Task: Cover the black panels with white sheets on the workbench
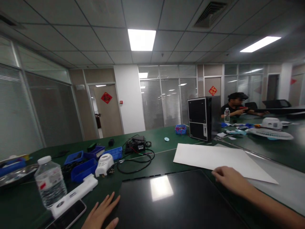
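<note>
There were two hands and one big black panel (190, 206). The panel lay flat on the green counter (159, 135), right in front of the person, and a ceiling light shone on its top.

The left hand (101, 213) lay flat at the panel's near left edge. Its grip was apart, with the fingers spread wide, and the fingertips touched the edge. The right hand (229, 180) sat at the panel's far right corner with its fingers bent down. It was hard to tell if that grip was clamped on the corner or only resting there. The panel lay between the two hands.

One white sheet (214, 156) lay just past the right hand. One black computer tower (199, 118) stood behind the sheet.

There were two water bottles. One water bottle (50, 182) stood near the left hand, and the other bottle (227, 115) stood far off, by another person (235, 106) who sat at the far counter.

By the near bottle lay one white bar (74, 194) and one phone (69, 218). Four blue trays (83, 171) sat in a bunch behind them. One small white plug box (105, 164) sat beside the trays, next to a loop of black cables (137, 160).
</note>
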